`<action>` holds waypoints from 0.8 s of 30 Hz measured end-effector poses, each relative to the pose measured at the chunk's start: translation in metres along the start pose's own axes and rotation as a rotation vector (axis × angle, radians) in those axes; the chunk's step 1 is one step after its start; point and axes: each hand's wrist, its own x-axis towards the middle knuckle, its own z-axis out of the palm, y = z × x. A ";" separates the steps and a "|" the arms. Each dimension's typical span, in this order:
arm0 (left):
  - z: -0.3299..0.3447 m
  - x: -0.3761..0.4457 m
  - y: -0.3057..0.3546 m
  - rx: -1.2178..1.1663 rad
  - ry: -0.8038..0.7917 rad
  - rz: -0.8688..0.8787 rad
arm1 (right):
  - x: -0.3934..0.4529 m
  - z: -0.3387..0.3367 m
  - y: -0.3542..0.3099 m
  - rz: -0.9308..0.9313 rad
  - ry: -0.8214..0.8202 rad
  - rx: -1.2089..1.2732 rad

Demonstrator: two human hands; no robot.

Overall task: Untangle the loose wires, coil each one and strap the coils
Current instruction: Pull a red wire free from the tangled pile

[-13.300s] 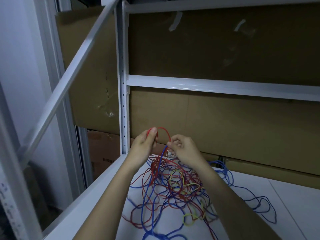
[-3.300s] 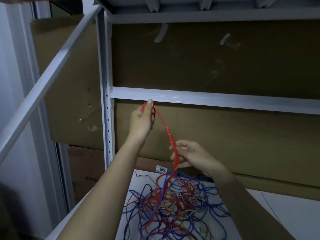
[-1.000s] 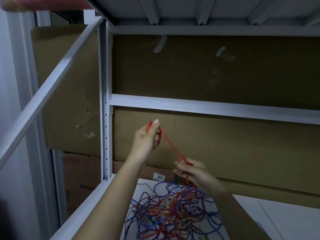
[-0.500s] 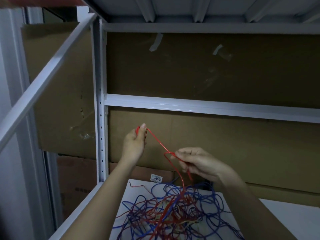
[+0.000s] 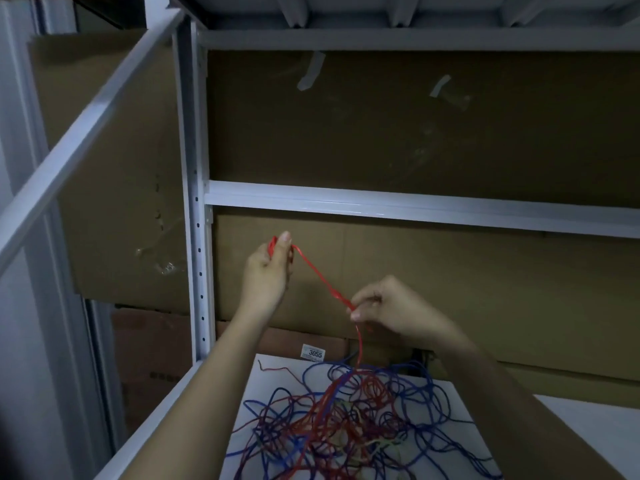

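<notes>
two hands are raised above the tangle of wires (image 5: 349, 417), which lies spread on the white shelf surface (image 5: 273, 379) and mixes red, blue and a few yellowish strands. the left hand (image 5: 266, 275) is up and to the left of the tangle, fingers curled round a small bunch of red wire (image 5: 322, 282) with the thumb pointing upward along it. from that grip the red wire runs taut, slanting down to the right, to the right hand (image 5: 388, 310), which sits lower, nearer the tangle, and pinches the wire between thumb and fingertips. the wire looks twisted or doubled just before the pinch. below the right hand the red wire drops almost straight down into the middle of the tangle. a small white label reading 3055 (image 5: 313, 352) is stuck just behind the tangle's far edge, on the brown cardboard (image 5: 450, 289) that backs the shelf. a white crossbar (image 5: 415, 211) runs across the cardboard well above the tangle, and a white perforated upright (image 5: 199, 237) stands up and to its left.
</notes>
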 end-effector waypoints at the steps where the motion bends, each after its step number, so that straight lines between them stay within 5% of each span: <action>1: -0.003 0.002 -0.001 0.023 0.021 -0.009 | 0.000 -0.002 0.000 -0.023 0.122 0.004; 6: -0.003 0.001 -0.019 0.142 0.040 -0.049 | -0.001 -0.005 -0.001 -0.303 0.736 -0.424; 9: 0.008 -0.001 -0.026 0.107 0.051 -0.071 | 0.004 -0.006 0.006 -0.360 0.921 -0.558; 14: 0.018 0.001 -0.028 0.119 0.023 -0.042 | 0.009 0.004 0.007 -0.052 0.775 0.179; 19: 0.018 0.004 -0.035 0.196 0.061 0.057 | 0.011 0.005 0.010 0.004 0.560 0.762; 24: 0.021 0.005 -0.036 0.305 0.002 0.149 | 0.026 0.005 0.006 0.164 0.655 0.737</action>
